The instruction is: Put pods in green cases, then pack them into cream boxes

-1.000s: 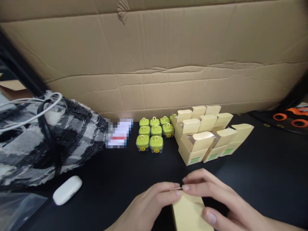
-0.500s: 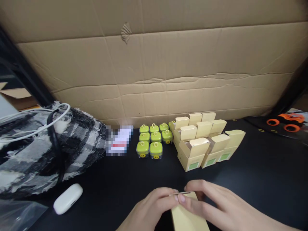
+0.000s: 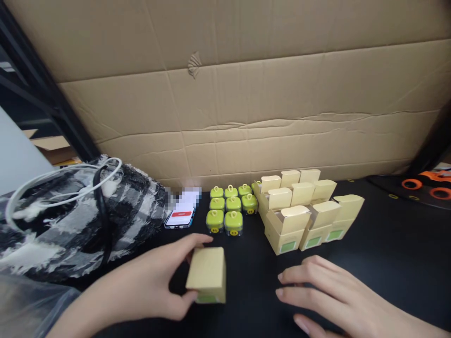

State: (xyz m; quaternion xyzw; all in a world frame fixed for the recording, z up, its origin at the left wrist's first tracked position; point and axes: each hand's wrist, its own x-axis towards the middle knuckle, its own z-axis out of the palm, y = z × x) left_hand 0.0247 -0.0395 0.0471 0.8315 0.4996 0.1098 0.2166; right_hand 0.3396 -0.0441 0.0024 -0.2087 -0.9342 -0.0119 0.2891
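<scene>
My left hand (image 3: pixel 160 277) grips a small pale-yellow carton (image 3: pixel 206 267) from its left side, thumb at the front and fingers behind. The carton's top is closed, and a green label shows low on its front. It is low over or on the black table; I cannot tell which. My right hand (image 3: pixel 317 293) is apart from it to the right, fingers spread and holding nothing. Beyond the hands stand several matching cartons (image 3: pixel 287 232) in rows, their top flaps up. Left of these are several clear little cases with lime-green lids (image 3: pixel 233 219) and loops on top.
A phone (image 3: pixel 181 213) lies left of the green-lidded cases. A black-and-white checked fabric bundle (image 3: pixel 141 197) with a white cable (image 3: pixel 65 170) is on the left. Cardboard (image 3: pixel 246 94) walls off the back. An orange-wheeled toy (image 3: pixel 439 188) sits at far right.
Both hands were together on the carton at the bottom edge. My left hand has carried it left and forward; my right hand has let go and moved right. The view has shifted slightly.
</scene>
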